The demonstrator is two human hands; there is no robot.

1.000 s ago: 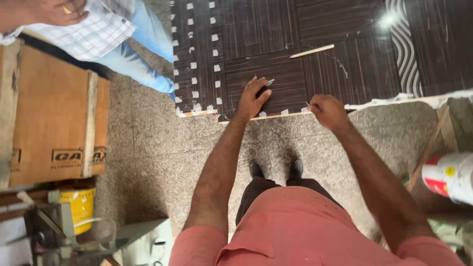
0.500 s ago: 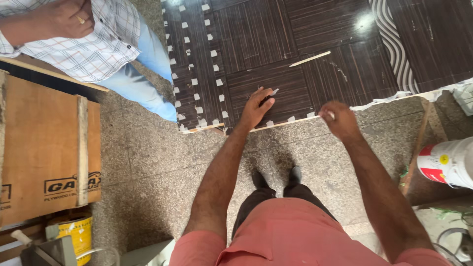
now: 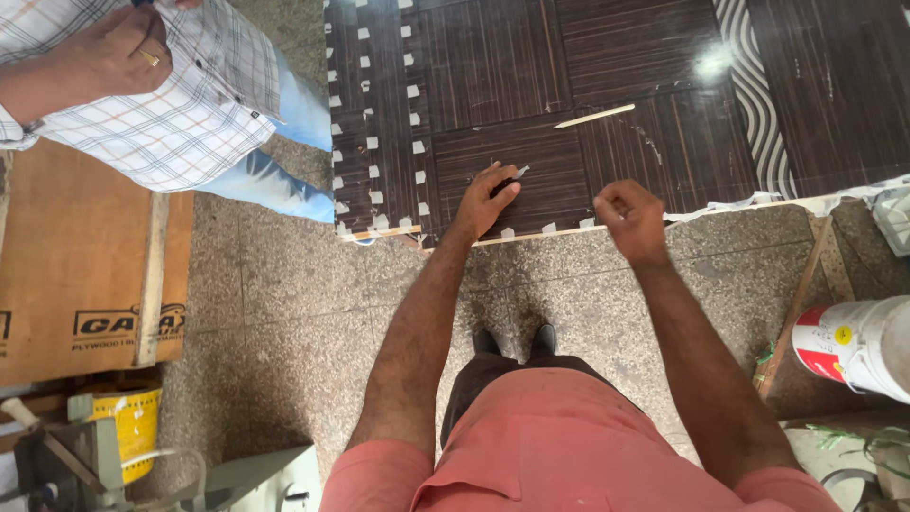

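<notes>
Left hand (image 3: 485, 201) lies spread, fingers pressing flat on the dark brown striped laminate panel (image 3: 531, 104) near its front edge; right hand (image 3: 630, 220) hovers loosely curled, empty, over that edge.

I see a glossy dark wood-grain laminate panel (image 3: 531, 66) catching glare, matt speckled stone floor (image 3: 284, 313), raw brown plywood sheet (image 3: 66, 275), and a smooth plastic bucket (image 3: 858, 346).
</notes>
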